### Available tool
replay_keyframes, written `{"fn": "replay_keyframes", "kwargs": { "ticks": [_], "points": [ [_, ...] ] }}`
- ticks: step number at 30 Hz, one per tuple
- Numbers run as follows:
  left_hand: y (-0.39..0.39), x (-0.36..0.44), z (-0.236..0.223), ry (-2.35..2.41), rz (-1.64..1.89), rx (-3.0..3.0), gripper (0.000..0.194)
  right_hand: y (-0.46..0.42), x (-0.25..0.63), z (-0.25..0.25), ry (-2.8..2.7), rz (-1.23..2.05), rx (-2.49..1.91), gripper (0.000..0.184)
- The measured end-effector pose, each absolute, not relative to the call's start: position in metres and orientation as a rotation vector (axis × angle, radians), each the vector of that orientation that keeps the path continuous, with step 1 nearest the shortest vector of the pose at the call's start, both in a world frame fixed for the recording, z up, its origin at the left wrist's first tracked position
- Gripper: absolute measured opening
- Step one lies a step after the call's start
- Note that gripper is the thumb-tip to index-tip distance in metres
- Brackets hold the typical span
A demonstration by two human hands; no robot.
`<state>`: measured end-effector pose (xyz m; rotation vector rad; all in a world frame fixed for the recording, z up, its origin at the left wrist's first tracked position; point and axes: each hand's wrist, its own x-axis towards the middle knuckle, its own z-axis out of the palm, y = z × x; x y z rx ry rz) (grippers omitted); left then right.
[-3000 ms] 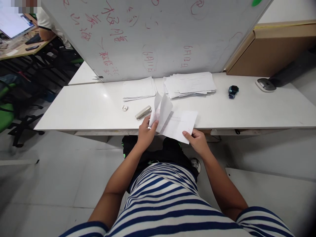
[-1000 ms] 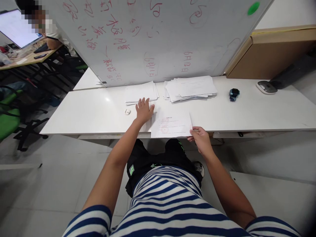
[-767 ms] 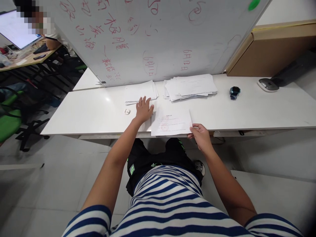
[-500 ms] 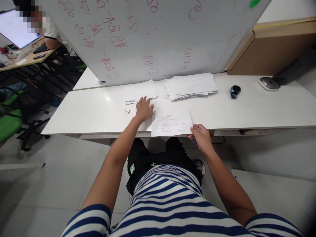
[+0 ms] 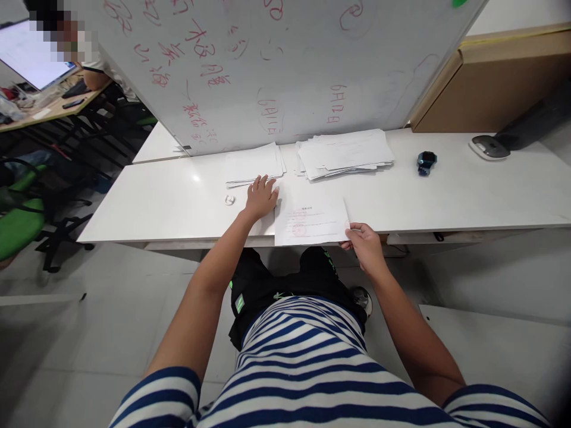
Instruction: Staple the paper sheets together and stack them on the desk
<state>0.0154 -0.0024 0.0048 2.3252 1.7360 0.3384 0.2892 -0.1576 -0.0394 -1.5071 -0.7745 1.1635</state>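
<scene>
The paper (image 5: 319,224), a white sheet with lines of print and red stamps, was a little below the middle of the frame, its lower edge reaching past the near edge of the worktop (image 5: 178,199). It was between the two hands. The right hand (image 5: 364,244) gripped it at the lower right corner, thumb on top and fingers beneath. The left hand (image 5: 262,198) was just beside its left edge, palm down, fingers spread and closed on nothing visible; whatever was under the palm was hidden, and whether that hand touched the paper could not be told.

Just above the left fingertips was a stack of sheets (image 5: 253,161), and right of that a thicker, uneven pile of papers (image 5: 348,151). A small white ring-shaped object (image 5: 229,200) was near the left hand, on its left side. Farther out, right of centre, was a dark watch (image 5: 426,161), then a grey and white mouse (image 5: 489,147).

A whiteboard (image 5: 303,65) with red writing filled the top middle of the frame, with a cardboard box (image 5: 491,89) at the upper right. In the upper left, a co-worker's arm (image 5: 94,79) showed near a lit screen (image 5: 33,52).
</scene>
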Motion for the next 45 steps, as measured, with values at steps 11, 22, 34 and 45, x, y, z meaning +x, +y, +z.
{"fn": "replay_keyframes", "kwargs": {
  "ticks": [11, 22, 34, 45],
  "points": [
    [-0.0058, 0.0171, 0.0107, 1.735, 0.272, 2.336, 0.051, -0.1589, 0.2899, -0.04, -0.769, 1.153, -1.501, 0.027],
    [-0.006, 0.0171, 0.0108, 1.784, 0.165, 2.376, 0.052, -0.159, 0.2912, -0.0438, -0.782, 1.146, -1.501, 0.025],
    [-0.0039, 0.0168, 0.0073, 1.787, 0.183, 2.374, 0.053, -0.1607, 0.2909, -0.0465, -0.779, 1.149, -1.495, 0.026],
    [-0.0065, 0.0185, 0.0101, 1.794, 0.195, 2.36, 0.052, -0.1648, 0.2874, -0.0406, -0.74, 1.164, -1.495, 0.026]
  ]
}}
